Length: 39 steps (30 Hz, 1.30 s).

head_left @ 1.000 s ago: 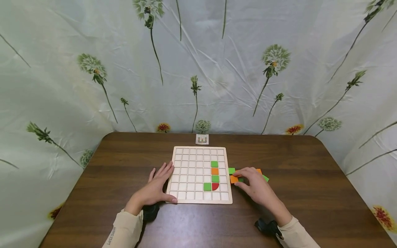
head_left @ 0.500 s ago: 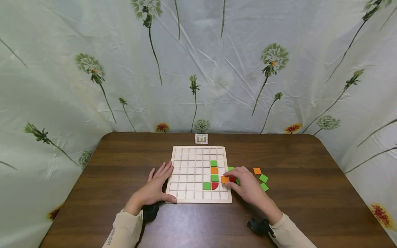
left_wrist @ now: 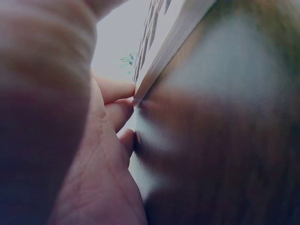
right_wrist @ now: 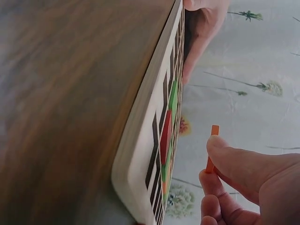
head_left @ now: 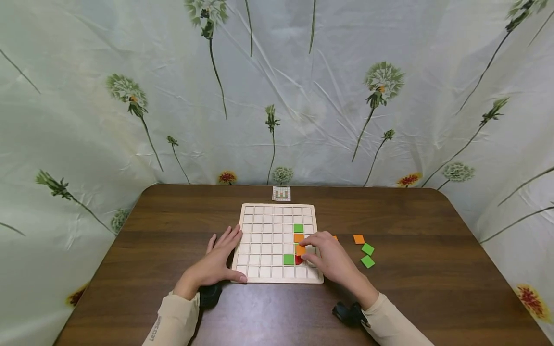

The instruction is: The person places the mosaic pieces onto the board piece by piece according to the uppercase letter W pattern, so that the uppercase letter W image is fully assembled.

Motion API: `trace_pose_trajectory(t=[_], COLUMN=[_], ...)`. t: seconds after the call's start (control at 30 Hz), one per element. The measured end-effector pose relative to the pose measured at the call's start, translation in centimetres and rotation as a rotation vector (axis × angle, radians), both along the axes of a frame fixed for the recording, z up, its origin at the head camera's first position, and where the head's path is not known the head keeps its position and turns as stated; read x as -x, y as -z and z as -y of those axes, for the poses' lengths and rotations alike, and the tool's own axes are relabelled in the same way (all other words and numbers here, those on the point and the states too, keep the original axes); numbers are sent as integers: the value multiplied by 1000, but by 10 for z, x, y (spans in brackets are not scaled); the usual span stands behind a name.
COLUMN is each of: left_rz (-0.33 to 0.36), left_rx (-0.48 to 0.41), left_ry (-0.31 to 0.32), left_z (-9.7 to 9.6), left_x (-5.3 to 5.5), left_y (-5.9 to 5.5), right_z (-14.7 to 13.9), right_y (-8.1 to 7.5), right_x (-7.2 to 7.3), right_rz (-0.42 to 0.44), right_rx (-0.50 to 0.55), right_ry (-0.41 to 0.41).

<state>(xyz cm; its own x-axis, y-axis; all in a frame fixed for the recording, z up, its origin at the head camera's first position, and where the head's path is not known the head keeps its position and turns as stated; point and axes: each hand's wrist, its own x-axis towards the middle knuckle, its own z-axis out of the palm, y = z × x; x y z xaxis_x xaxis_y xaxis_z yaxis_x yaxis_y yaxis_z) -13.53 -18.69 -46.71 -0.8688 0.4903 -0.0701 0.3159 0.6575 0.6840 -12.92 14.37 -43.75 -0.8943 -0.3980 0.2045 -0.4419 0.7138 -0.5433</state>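
Observation:
A pale wooden grid board (head_left: 259, 242) lies on the table, with several coloured tiles set in its right-hand columns. Among them are a green tile (head_left: 298, 228), an orange one below it, and a red rounded tile (head_left: 298, 260) beside another green tile (head_left: 288, 259). My right hand (head_left: 331, 257) pinches a square orange tile (right_wrist: 212, 150) between thumb and fingertips. It holds this tile above the board, partly covering the tiles beneath. My left hand (head_left: 218, 257) rests at the board's left edge, fingers spread and thumb on the near corner.
Right of the board lie loose tiles: an orange tile (head_left: 358, 239) and two green tiles (head_left: 368, 249). Others are hidden behind my right hand. A small printed pattern card (head_left: 281, 193) lies at the table's far edge, before a flower-printed curtain (head_left: 277, 96).
My right hand has picked the orange tile from the pile at the right and carried it left over the board. My left hand has stayed in place.

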Motion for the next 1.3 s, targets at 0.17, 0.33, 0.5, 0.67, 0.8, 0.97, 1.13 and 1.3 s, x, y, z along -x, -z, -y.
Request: trace_pose_trajectory(t=[0.17, 0.33, 0.5, 0.67, 0.8, 0.97, 1.13, 1.3], left_rz=[2, -2, -2, -6, -2, 1, 3, -3], left_rx=[5, 6, 7, 11, 12, 14, 18, 25], left_ry=[0, 1, 1, 0, 0, 1, 4, 5], left_z=[1, 0, 0, -1, 0, 0, 0, 0], left_x=[0, 0, 0, 1, 1, 1, 2, 2], left_y=[0, 0, 0, 0, 0, 0, 1, 2], right_z=[11, 22, 28, 32, 35, 39, 42, 43], right_y=[2, 2, 3, 5, 6, 6, 6, 6], right_x=[1, 2, 3, 3, 3, 4, 6, 7], right_rz=[30, 61, 55, 53, 44, 44, 49, 49], right_rx=[9, -7, -29, -34, -56, -68, -77, -87], right_ry=[-15, -21, -52, -73, -87, -104, -118, -131])
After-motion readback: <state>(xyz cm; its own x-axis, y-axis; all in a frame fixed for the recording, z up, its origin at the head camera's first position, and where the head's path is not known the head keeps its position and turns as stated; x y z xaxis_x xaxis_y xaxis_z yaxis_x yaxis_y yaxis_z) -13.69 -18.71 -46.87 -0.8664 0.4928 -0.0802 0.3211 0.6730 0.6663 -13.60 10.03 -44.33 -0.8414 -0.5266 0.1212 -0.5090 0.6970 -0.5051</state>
